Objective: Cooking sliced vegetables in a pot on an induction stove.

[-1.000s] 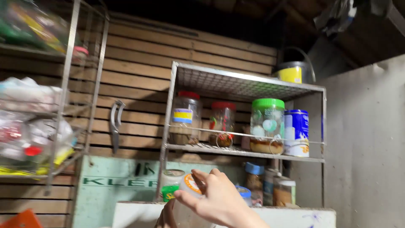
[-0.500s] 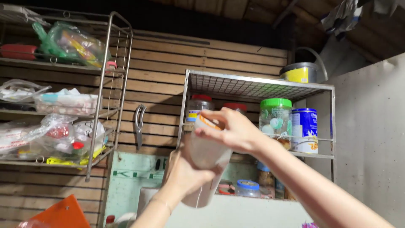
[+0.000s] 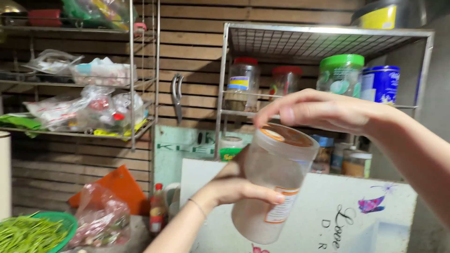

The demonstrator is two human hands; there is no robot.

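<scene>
Two bare hands hold a clear plastic jar up in the air, in front of the lower left corner of a metal wire shelf mounted on a wooden slat wall. My left hand wraps the jar's middle, its grip clenched around the body, with the jar tilted a little to the left. My right hand arches over the orange-ringed lid, fingertips at its far rim. I cannot tell whether that grip pinches the lid or only rests on it. The jar's contents are too cloudy to make out.

I judge the work to be at the lid, which sits on the jar. Turning it calls for a steady left hold and a firm pinch on the rim.

On the shelf behind stand a red-lidded jar, a green-lidded jar and a blue tin. Scissors hang on the wall beside it.
</scene>
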